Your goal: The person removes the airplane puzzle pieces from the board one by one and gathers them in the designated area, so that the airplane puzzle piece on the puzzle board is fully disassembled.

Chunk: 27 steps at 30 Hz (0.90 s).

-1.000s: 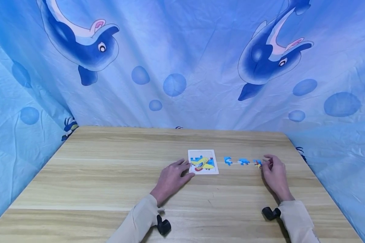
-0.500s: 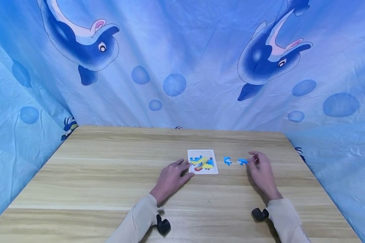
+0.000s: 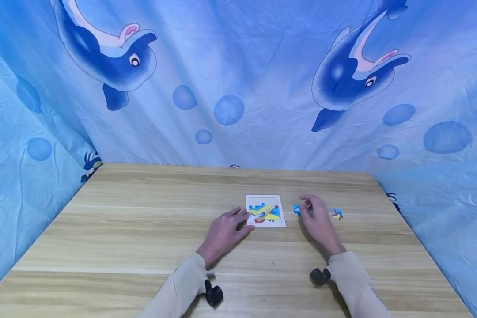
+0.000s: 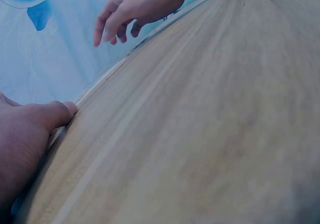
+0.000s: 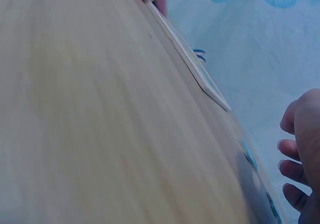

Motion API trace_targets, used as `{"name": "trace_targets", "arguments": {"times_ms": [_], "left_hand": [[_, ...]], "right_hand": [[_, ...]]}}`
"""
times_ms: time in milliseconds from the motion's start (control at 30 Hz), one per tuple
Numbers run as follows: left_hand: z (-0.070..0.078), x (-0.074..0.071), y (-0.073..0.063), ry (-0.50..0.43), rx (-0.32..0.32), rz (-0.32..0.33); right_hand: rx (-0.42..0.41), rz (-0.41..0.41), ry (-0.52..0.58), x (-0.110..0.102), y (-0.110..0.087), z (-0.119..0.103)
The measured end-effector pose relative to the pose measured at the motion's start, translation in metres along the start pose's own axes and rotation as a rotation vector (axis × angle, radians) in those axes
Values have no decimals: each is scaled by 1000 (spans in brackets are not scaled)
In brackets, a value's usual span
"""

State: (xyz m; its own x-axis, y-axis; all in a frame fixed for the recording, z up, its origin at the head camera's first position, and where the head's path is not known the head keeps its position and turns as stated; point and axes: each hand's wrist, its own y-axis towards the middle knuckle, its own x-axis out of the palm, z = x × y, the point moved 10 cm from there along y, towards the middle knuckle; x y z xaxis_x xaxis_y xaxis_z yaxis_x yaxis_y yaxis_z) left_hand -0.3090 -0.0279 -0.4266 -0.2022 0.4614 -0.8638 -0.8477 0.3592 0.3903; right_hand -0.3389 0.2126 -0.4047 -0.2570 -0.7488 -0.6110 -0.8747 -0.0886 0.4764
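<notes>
1. The airplane puzzle tray [image 3: 268, 201] lies flat near the middle of the worktop [image 3: 143, 212]. Its lower part shows the fitted airplane picture [image 3: 264, 215], and the far strip inside the border is bare.
2. To the right of the tray, the blue-and-white jigsaw piece [image 3: 296, 209] lies near it. The red-yellow-blue jigsaw piece [image 3: 336, 213] lies farther away. Between these 2, a little blue shows beside the right fingers; how that part lies, I cannot tell.
3. The right grip [image 3: 319, 221] hangs above this row, with its fingers loosely bent, gaps between them, and nothing visible inside. The step in hand seems to be a reach for the loose pieces; better to choose 1 and come down slowly.
4. It would be good to pinch such a thin piece at 2 opposite edges, because pressing on its middle may only slide it.
5. The neighbour pieces are near, so the lower fingers should be kept lifted, otherwise they may push the row.
6. The left grip [image 3: 224, 232] is spread, thumb and fingertips resting at the tray's left side. Light pressure should be enough; a strong push could turn the tray.
7. Behind the worktop, the dolphin-print cloth [image 3: 206, 53] needs no attention.
</notes>
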Motion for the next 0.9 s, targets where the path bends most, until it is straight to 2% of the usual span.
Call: {"name": "trace_targets", "arguments": {"times_ms": [233, 467, 733, 900], "left_hand": [[1, -1, 0, -4, 8, 7], [0, -1, 1, -11, 15, 6], [0, -1, 1, -4, 21, 10], [0, -1, 2, 5, 25, 14]], "right_hand": [[29, -63, 35, 24, 3, -12], [43, -172, -4, 54, 4, -27], [28, -242, -60, 82, 6, -42], [-35, -259, -118, 93, 8, -52]]}}
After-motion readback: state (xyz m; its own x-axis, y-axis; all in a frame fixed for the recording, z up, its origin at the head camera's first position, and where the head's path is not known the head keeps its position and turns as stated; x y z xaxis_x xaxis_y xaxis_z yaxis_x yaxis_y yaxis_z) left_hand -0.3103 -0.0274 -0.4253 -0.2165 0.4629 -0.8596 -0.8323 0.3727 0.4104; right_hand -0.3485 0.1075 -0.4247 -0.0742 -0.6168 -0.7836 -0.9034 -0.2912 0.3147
